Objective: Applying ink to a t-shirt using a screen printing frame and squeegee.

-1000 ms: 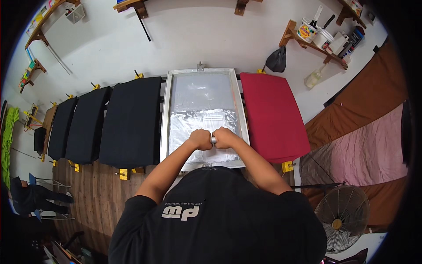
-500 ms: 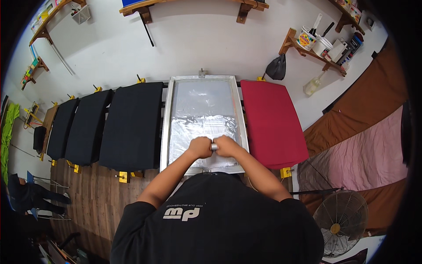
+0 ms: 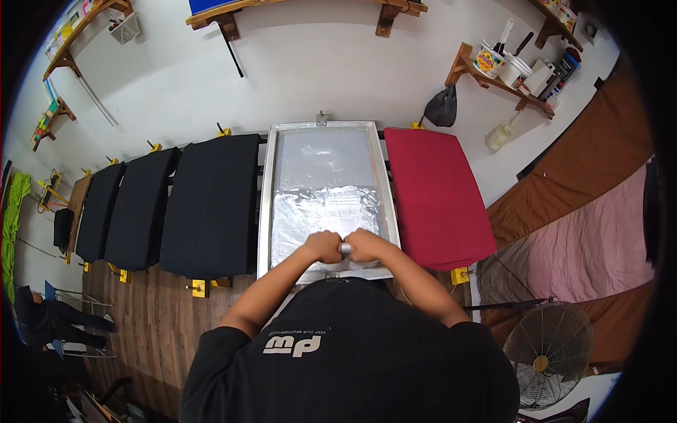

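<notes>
My left hand (image 3: 324, 247) and my right hand (image 3: 366, 244) are closed side by side round a squeegee. Between the fists a short silver piece of the squeegee (image 3: 345, 249) shows; the rest is hidden. Both hands are over the near half of a metal-framed printing screen (image 3: 265, 211). Its far mesh (image 3: 324, 155) is plain grey, while the near part is covered with shiny, wrinkled clear film (image 3: 317, 204). Right of the screen, a red cloth (image 3: 437, 197) is stretched over a board. On the left, black cloths (image 3: 211, 204) cover several similar boards.
Yellow clamps (image 3: 199, 287) jut out from the boards' ends. A round fan (image 3: 541, 363) stands at the lower right. At the far left a person in dark clothes (image 3: 53, 321) is by a chair. Wall shelves hold tubs (image 3: 489, 60) and bottles; a dark bag (image 3: 441, 107) hangs below.
Both hands and the squeegee have moved a little toward me along the screen, nearer its front edge. The grip is unchanged.
</notes>
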`<state>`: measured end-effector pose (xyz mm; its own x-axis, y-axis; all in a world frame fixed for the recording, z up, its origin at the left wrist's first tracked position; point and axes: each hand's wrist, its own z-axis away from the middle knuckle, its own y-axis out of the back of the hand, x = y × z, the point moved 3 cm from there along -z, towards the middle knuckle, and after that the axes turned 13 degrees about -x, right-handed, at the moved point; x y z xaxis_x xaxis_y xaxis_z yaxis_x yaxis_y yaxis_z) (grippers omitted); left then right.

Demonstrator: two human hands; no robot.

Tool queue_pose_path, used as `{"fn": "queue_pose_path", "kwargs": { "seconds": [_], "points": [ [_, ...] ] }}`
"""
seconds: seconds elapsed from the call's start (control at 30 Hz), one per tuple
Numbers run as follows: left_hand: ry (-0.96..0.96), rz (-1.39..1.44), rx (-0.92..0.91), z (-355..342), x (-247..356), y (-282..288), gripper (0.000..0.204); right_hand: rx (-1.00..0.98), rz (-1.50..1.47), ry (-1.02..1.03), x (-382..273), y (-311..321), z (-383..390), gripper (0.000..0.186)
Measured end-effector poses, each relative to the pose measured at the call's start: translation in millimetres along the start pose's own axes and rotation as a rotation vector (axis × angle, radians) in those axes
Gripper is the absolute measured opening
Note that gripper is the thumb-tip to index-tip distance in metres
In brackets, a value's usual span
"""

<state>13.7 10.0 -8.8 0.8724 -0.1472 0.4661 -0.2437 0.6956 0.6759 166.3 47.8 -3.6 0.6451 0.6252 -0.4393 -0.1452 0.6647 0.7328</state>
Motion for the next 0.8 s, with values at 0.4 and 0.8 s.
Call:
{"fn": "queue_pose_path", "kwargs": {
  "seconds": [0.4,0.8],
  "points": [
    [-0.023,-0.07,0.106,-14,-4,7,0.026,0.054,0.072,-0.078,5,1,-13,0.022],
    [-0.003,-0.015,0.071,1,-4,18,0.03,0.003,0.013,-0.034,-9,26,-5,0.023]
  ]
}}
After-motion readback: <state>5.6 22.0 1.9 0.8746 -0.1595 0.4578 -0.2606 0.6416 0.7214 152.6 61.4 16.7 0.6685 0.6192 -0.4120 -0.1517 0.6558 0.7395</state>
